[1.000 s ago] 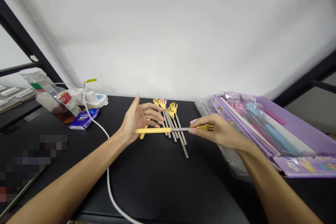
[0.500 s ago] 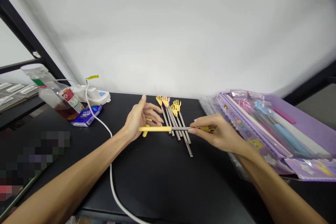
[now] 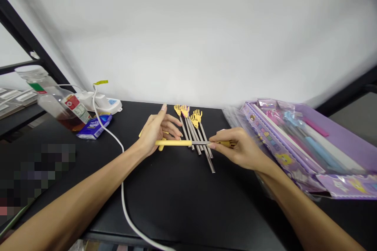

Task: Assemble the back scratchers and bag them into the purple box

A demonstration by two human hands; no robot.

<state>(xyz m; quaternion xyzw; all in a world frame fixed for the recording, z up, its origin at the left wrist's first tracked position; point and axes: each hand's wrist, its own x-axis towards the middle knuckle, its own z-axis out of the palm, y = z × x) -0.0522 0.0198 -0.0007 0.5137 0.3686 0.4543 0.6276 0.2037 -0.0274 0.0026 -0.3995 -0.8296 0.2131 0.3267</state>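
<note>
My right hand (image 3: 235, 147) grips a back scratcher by its metal rod near the yellow claw head, which shows partly between the fingers. Its yellow handle (image 3: 176, 143) points left, with the far end resting against the heel of my left hand (image 3: 157, 131). That hand is open, thumb raised and fingers spread, not wrapped round the handle. Behind, several metal rods with yellow claw heads (image 3: 196, 118) lie side by side on the black table (image 3: 176, 200). More yellow handles (image 3: 161, 147) lie partly hidden behind my left hand.
On the right stands a purple box (image 3: 347, 137) with wrapped pink and blue back scratchers. At left are a plastic bottle (image 3: 61, 104) with brown liquid, a blue packet (image 3: 94, 126) and a white power strip (image 3: 110, 105). A white cable (image 3: 125, 200) runs down the table.
My right hand has moved slightly left, and less bare rod shows between it and the yellow handle. My left hand stays against the handle's end. The whole view has shifted slightly.
</note>
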